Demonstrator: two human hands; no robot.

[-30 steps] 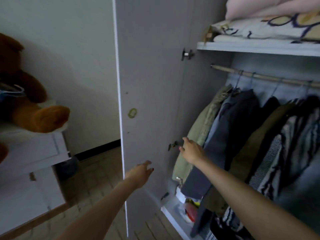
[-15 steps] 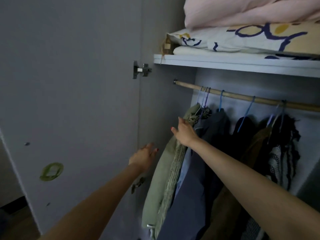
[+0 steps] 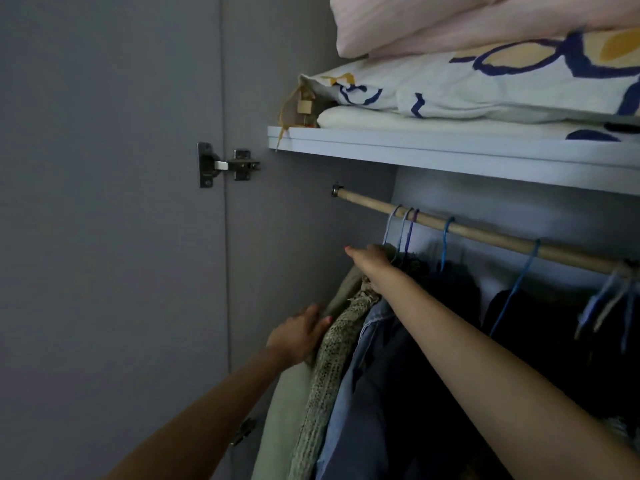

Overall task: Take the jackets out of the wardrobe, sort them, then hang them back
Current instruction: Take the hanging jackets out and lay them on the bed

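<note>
Several jackets hang on blue hangers from a wooden rail inside the open wardrobe. Leftmost is an olive-green jacket, then a knitted greenish one, then a blue denim one, with dark garments further right. My right hand reaches to the top of the leftmost jackets just under the hanger hooks; its fingers are hidden behind the cloth. My left hand rests with straight fingers against the shoulder of the olive-green jacket.
The wardrobe door stands open on the left, with a metal hinge. A shelf above the rail carries folded bedding and a pink quilt.
The view has closed in on the rail. My right hand rose to the top of the leftmost hangers, and my left hand moved right onto the olive-green jacket.
</note>
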